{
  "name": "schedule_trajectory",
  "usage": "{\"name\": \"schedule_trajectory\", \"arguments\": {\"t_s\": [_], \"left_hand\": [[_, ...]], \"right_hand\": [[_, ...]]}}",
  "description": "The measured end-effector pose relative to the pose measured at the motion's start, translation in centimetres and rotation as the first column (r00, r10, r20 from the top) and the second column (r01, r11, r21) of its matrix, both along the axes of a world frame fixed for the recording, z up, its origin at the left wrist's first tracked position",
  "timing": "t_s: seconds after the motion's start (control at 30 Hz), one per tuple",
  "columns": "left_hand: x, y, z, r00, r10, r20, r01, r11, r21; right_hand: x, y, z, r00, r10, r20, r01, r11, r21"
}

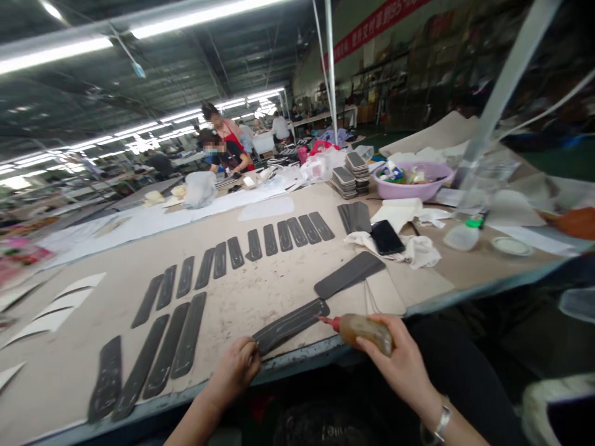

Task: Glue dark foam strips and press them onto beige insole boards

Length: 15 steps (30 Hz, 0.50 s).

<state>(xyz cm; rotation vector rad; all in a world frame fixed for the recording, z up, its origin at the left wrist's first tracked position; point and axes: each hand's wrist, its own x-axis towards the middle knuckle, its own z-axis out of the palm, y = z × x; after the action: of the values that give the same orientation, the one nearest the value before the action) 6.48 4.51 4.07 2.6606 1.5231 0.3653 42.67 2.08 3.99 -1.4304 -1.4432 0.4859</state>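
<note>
My left hand (235,370) is closed, pinching the near end of a long dark strip (292,323) that lies at the table's front edge. My right hand (400,361) is wrapped round a small amber squeeze bottle (365,327). Its red nozzle (326,321) touches the strip's right end. Another dark strip (349,274) lies just beyond on a stack of beige sheets (395,286). Several more dark strips (153,353) lie in rows across the brown table (260,288).
A black phone (387,236) rests on a white cloth. Behind it stand a purple basin (413,181), stacks of grey pieces (351,175) and a slanted metal post (499,93). White curved pieces (60,306) lie at the left. Other people work at the table's far end (223,148).
</note>
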Motion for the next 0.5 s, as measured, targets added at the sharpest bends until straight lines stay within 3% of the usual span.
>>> {"name": "schedule_trajectory", "arguments": {"t_s": [0.13,0.27,0.37,0.5], "left_hand": [[-3.6,0.2,4.2,0.949,0.295,-0.112,-0.280,0.951,0.134],[-7.7,0.0,7.2,0.744,0.624,-0.237,-0.588,0.781,0.211],[-8.1,-0.2,6.4,0.655,0.655,-0.377,-0.674,0.732,0.101],[-6.0,-0.4,3.4,0.638,0.619,-0.458,-0.708,0.706,-0.033]], "right_hand": [[1.1,0.7,-1.0,0.977,-0.139,-0.160,0.112,0.979,-0.169],[1.5,1.2,-1.1,0.950,-0.212,-0.230,0.149,0.953,-0.265],[1.2,1.2,-1.3,0.941,-0.188,-0.283,0.114,0.959,-0.259],[0.9,1.1,-1.2,0.927,-0.158,-0.341,0.068,0.963,-0.262]]}}
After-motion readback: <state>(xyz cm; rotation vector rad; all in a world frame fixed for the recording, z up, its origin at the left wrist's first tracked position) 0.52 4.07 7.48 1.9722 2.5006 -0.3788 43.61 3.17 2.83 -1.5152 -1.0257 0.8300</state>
